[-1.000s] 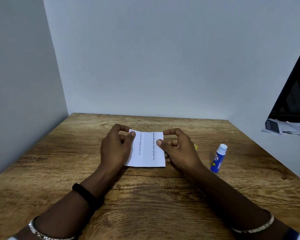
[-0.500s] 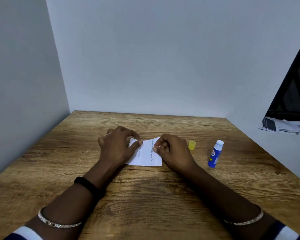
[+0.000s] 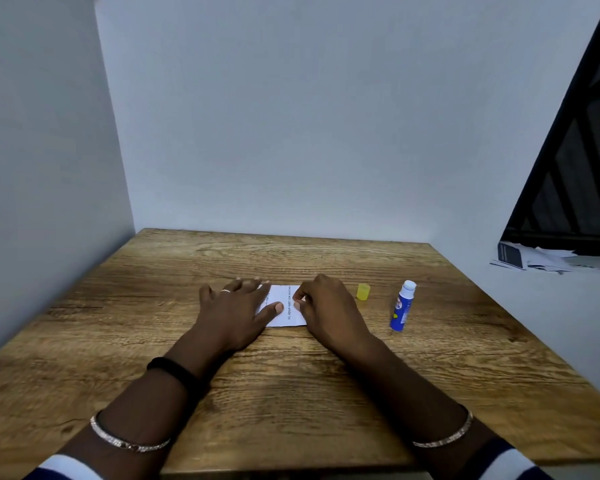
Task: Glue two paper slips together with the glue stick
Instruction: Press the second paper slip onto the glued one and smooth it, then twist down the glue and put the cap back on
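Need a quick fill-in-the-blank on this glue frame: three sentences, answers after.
1. The uncapped glue stick stands ___ on the table.
2. The loose cap, coloured ___, sits between the glue stick and the right hand.
3. The left hand lies flat on the ___ slips.

Missing words: upright; yellow; paper.

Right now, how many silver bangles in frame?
2. The left-arm bangle lies between the black band and the left sleeve; the right-arm bangle beside the right sleeve. Sleeves may hide more.
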